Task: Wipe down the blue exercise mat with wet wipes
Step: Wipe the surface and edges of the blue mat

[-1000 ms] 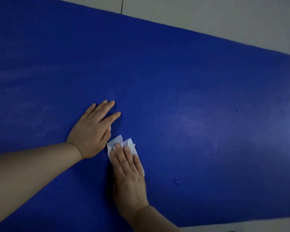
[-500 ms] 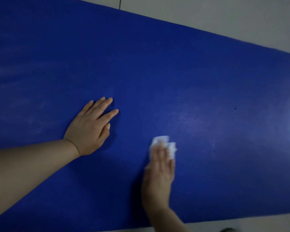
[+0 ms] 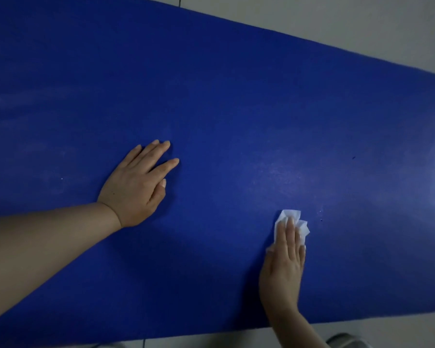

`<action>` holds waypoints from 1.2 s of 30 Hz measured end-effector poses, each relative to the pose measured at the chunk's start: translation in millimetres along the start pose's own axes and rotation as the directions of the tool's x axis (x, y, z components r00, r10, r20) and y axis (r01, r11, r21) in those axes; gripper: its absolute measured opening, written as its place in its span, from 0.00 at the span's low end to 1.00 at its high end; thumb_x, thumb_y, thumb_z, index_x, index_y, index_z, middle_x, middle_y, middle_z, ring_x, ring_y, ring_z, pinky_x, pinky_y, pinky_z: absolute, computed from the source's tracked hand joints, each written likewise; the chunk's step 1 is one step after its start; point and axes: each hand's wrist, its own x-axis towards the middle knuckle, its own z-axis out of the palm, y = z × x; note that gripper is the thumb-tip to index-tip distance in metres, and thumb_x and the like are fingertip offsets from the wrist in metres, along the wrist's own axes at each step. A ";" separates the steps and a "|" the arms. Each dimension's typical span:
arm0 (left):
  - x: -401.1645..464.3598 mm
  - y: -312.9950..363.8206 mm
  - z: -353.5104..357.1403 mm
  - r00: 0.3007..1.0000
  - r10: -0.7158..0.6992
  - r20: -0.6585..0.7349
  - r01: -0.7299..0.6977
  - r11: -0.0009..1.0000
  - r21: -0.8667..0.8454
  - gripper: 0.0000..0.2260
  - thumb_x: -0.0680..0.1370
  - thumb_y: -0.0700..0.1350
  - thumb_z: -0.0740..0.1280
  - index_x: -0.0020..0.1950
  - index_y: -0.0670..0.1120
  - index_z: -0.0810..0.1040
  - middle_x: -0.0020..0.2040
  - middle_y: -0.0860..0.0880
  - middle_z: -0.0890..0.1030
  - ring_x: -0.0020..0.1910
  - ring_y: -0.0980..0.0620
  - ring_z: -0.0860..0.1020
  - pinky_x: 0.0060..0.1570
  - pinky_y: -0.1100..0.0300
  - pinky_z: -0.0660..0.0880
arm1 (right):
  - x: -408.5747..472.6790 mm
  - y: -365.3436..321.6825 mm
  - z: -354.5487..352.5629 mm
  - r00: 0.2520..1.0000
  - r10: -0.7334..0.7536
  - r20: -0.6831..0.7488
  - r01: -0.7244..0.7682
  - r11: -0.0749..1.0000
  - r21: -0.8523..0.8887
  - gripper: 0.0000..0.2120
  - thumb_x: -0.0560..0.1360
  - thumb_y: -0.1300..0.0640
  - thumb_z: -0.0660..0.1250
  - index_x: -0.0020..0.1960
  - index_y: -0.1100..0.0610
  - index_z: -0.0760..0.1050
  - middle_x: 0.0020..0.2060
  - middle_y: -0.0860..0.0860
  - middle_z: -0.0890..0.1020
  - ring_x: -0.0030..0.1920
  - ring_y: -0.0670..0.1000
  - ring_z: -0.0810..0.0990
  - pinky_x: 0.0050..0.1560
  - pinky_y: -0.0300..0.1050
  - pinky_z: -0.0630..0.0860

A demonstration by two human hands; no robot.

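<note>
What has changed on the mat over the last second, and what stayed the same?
The right hand slid the white wet wipe rightward along the blue mat, from just beside the left hand to well clear of it, fingers still flat on the wipe. The left hand stayed pressed flat on the mat. Nothing was picked up or let go.

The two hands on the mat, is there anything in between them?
No, only bare blue mat lies between the left hand and the right hand pressing the wipe, seen in the head view.

Mat lies on floor; left hand flat on mat, wipe under right hand, well apart to its right.
</note>
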 end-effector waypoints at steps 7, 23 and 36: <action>-0.6 0.0 1.2 1.000 -0.005 -0.005 0.005 1.000 0.018 0.23 0.79 0.47 0.49 0.70 0.42 0.70 0.75 0.42 0.63 0.74 0.45 0.59 0.73 0.48 0.53 | -28.0 -87.2 35.3 0.957 -0.291 0.018 0.291 0.957 -0.020 0.27 0.73 0.63 0.55 0.72 0.57 0.66 0.73 0.53 0.64 0.73 0.56 0.62 0.72 0.53 0.57; -22.7 16.4 1.4 1.000 0.008 0.026 -0.012 0.988 0.151 0.23 0.79 0.46 0.49 0.70 0.39 0.69 0.74 0.38 0.64 0.72 0.39 0.63 0.70 0.40 0.57 | 4.1 -9.1 3.7 0.998 0.055 0.010 -0.055 0.998 0.026 0.27 0.81 0.64 0.50 0.78 0.51 0.48 0.75 0.41 0.45 0.74 0.39 0.38 0.73 0.37 0.34; -91.3 61.8 21.6 0.826 -0.564 0.022 0.561 0.825 0.072 0.26 0.81 0.51 0.50 0.78 0.48 0.50 0.79 0.46 0.44 0.77 0.48 0.43 0.74 0.46 0.44 | 7.4 -2.5 3.4 1.000 0.017 0.017 -0.018 0.996 0.084 0.27 0.81 0.62 0.50 0.78 0.50 0.49 0.75 0.40 0.43 0.72 0.38 0.36 0.66 0.31 0.26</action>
